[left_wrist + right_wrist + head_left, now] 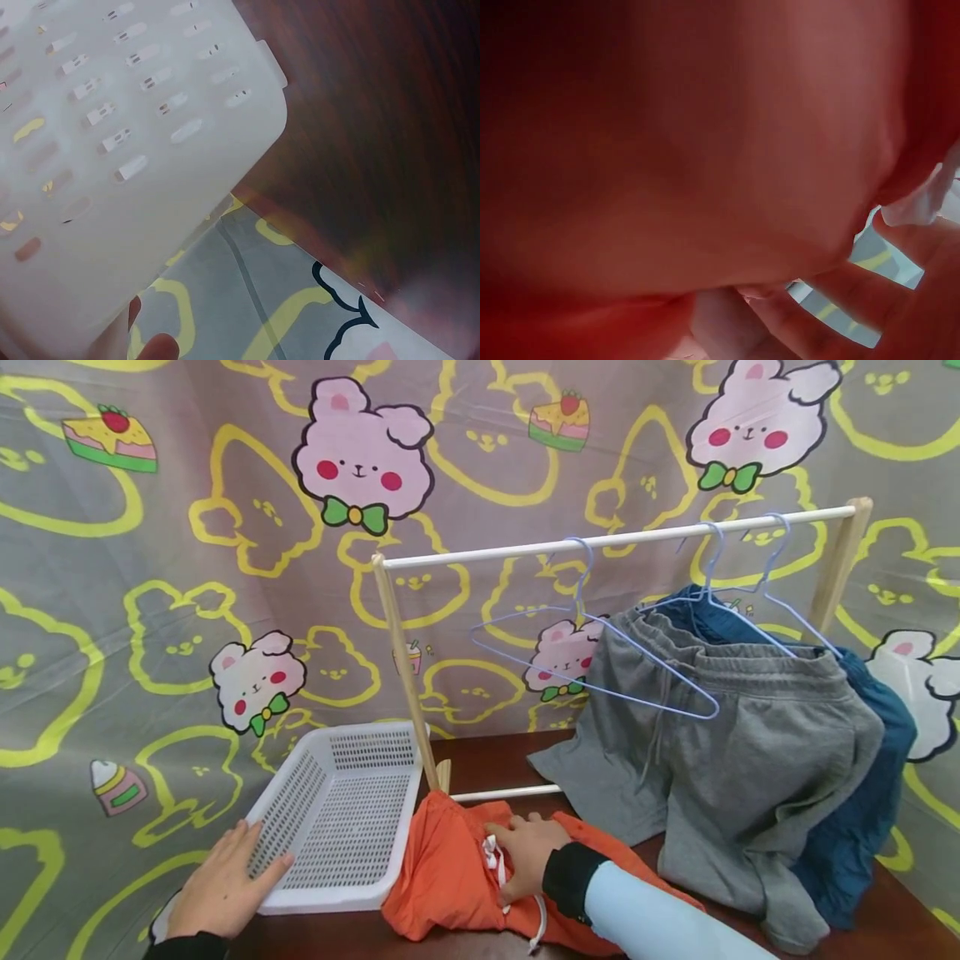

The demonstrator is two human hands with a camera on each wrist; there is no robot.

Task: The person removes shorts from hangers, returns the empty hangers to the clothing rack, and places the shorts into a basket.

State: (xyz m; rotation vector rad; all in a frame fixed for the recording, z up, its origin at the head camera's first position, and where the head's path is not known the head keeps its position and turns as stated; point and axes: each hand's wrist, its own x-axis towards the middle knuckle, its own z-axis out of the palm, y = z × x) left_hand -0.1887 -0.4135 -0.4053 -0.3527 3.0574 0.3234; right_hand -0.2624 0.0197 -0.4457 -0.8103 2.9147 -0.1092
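Observation:
A heap of orange drawstring pants (450, 868) lies on the table in front of the rack. My right hand (532, 852) rests on them with fingers spread, close to the white drawstring (491, 852). In the right wrist view, orange cloth (705, 150) fills most of the picture, with some fingers at the lower right. My left hand (225, 881) is at the left rim of a white plastic basket (333, 900), fingers fairly straight. The basket's slotted side (150, 112) shows large in the left wrist view, with fingertips (159, 349) below it.
A small garment rack (487, 556) with wooden uprights stands behind. A bare lilac hanger (600, 681) hangs from it on the left. Grey shorts (757, 735) and a blue garment (877, 735) hang on the right. A patterned curtain (172, 677) covers the background.

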